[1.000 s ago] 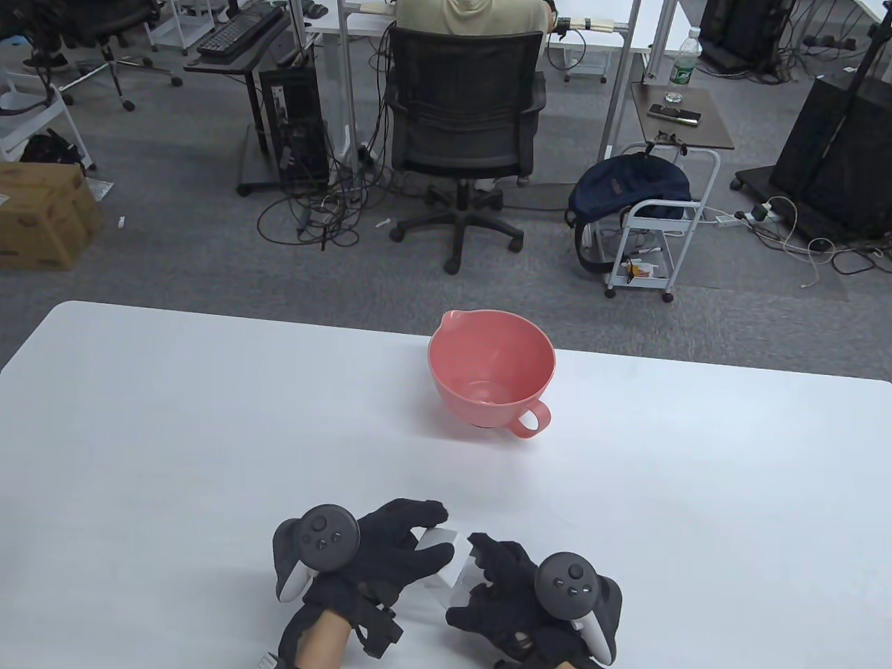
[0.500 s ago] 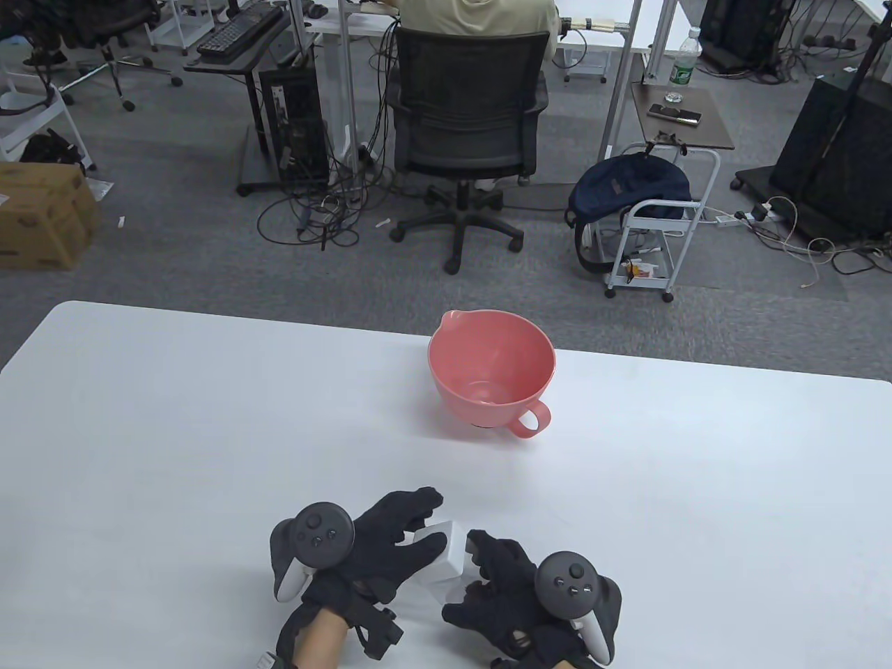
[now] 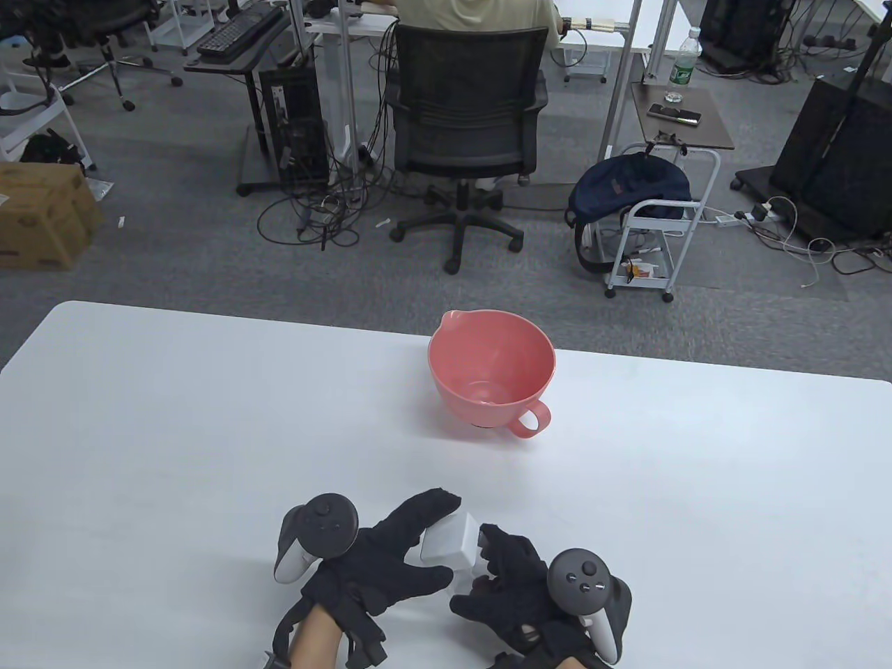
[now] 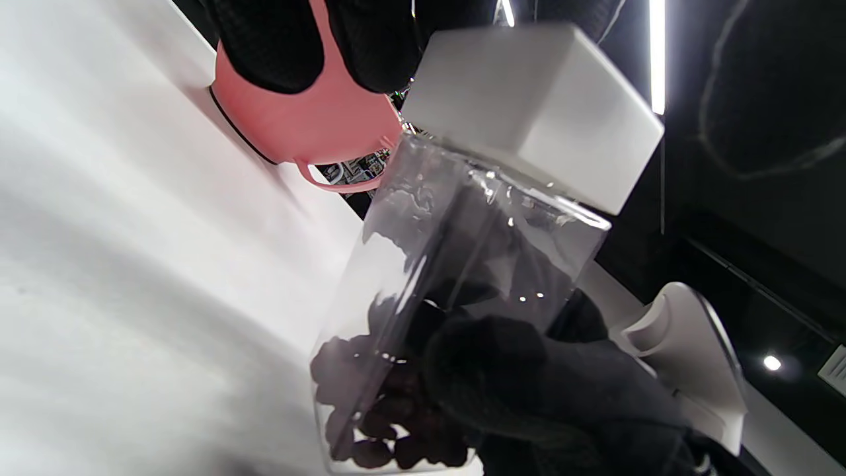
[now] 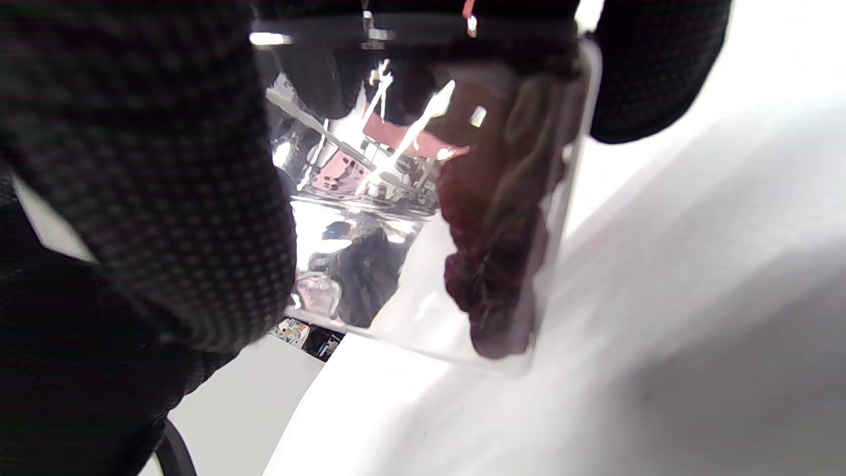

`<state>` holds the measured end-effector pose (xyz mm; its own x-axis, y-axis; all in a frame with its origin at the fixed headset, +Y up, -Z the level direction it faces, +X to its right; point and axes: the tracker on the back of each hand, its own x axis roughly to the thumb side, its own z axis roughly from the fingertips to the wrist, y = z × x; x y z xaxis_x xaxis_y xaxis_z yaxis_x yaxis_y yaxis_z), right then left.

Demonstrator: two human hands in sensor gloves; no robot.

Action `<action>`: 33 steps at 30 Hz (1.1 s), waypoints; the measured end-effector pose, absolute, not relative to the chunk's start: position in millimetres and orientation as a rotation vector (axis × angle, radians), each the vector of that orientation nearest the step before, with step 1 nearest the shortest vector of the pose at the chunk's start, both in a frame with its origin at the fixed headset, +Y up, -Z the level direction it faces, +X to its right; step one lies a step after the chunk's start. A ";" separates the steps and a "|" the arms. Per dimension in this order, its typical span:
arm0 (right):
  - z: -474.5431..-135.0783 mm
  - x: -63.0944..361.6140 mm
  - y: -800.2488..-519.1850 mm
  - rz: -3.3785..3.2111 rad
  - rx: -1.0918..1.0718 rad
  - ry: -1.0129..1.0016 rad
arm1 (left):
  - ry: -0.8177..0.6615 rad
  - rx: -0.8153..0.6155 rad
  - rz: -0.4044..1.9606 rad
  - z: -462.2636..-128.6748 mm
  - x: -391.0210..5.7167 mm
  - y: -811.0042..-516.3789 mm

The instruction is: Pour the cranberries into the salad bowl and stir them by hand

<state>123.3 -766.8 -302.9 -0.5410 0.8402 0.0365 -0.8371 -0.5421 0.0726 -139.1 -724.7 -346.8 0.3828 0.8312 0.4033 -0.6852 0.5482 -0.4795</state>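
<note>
A clear square jar [image 4: 462, 251] with a white lid [image 3: 449, 546] stands tilted near the table's front edge. Dark red cranberries [image 4: 390, 423] lie at its bottom, also seen in the right wrist view [image 5: 492, 264]. My left hand [image 3: 437, 540] grips the lid between fingers [image 4: 264, 39] and thumb. My right hand [image 3: 481, 571] holds the jar's body, its fingers [image 5: 132, 165] curled round the clear wall. The pink salad bowl [image 3: 491, 376] with spout and handle stands apart in the middle of the table. Its inside looks bare.
The white table [image 3: 174, 432] reaches its far edge just behind the bowl. Beyond it are a grey carpet, an office chair [image 3: 463, 118] with a seated person, a small white cart [image 3: 655, 237] and a cardboard box [image 3: 42, 216].
My left hand has turned on the lid, its tracker swinging upward. The lid and both hands have shifted slightly right and away from me. The bowl has not moved.
</note>
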 end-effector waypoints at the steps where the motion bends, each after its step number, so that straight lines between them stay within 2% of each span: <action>1: -302.9 123.2 -766.5 2.142 0.082 0.056 | -0.653 -0.251 0.973 -347.1 -138.9 -725.0; 21: -303.1 116.0 -769.9 2.235 0.124 0.093 | -0.475 -0.203 0.739 -346.8 -140.5 -725.9; 25: -303.0 116.8 -769.2 2.233 0.113 0.092 | -0.521 -0.198 0.741 -346.1 -140.5 -728.1; 33: -304.6 124.6 -768.4 2.184 0.089 0.097 | -0.640 -0.350 0.896 -347.4 -138.9 -733.2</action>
